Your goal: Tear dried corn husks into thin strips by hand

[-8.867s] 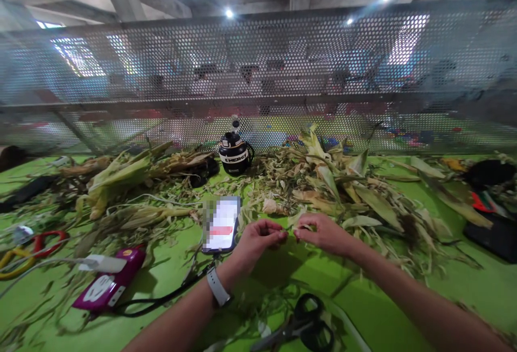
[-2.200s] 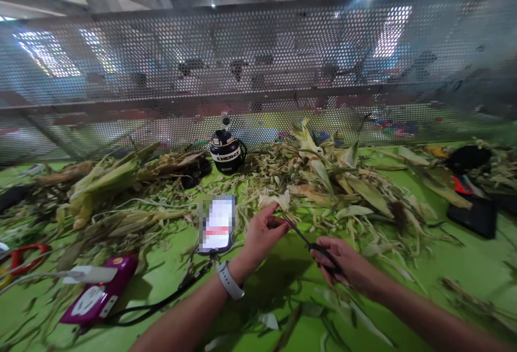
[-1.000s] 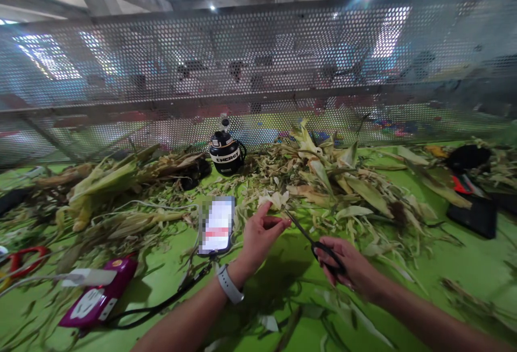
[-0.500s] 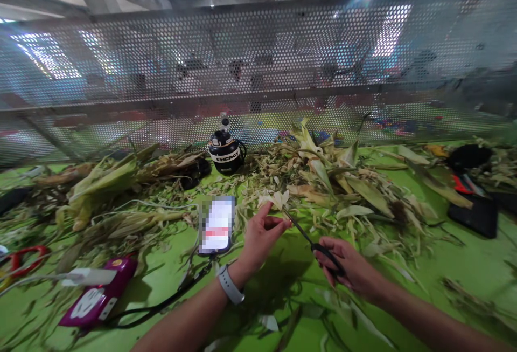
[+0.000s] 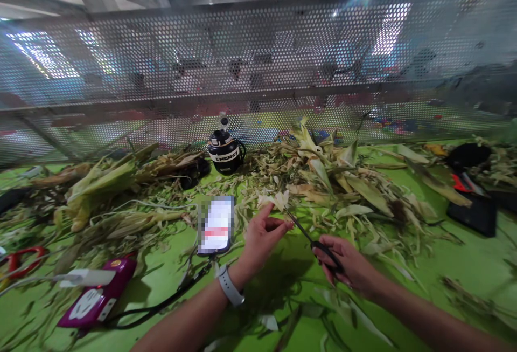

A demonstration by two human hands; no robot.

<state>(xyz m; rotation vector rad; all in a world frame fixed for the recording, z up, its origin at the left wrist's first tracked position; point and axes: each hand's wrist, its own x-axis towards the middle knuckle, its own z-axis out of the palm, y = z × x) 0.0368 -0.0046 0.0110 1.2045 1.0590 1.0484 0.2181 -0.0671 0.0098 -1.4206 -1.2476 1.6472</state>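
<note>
My left hand [image 5: 262,236], with a light grey watch strap at its wrist, is closed on a pale cream piece of corn husk [image 5: 277,200], cut into petal-like points. Its fingertips and thumb hide the lower end of the piece. In my right hand [image 5: 349,266] is a pair of scissors [image 5: 323,249] with dark handles, the fingers wrapped about them. The narrow blades slant up and left, their tips at the husk piece; whether they touch it I cannot tell. Left of my left hand lies a lit phone [image 5: 220,225], its screen blurred out.
Heaps of dry husks [image 5: 339,174] cover the green table [image 5: 258,309]. A black "ENERGY" bottle [image 5: 224,152] stands behind, before a perforated metal screen [image 5: 258,45]. At left lie a purple power bank [image 5: 100,298] with cables and red-handled scissors [image 5: 30,263]; a dark phone-like slab [image 5: 472,217] lies right.
Almost nothing differs. My left fingertips have shifted very slightly to the right, and the scissors stay at the husk piece.
</note>
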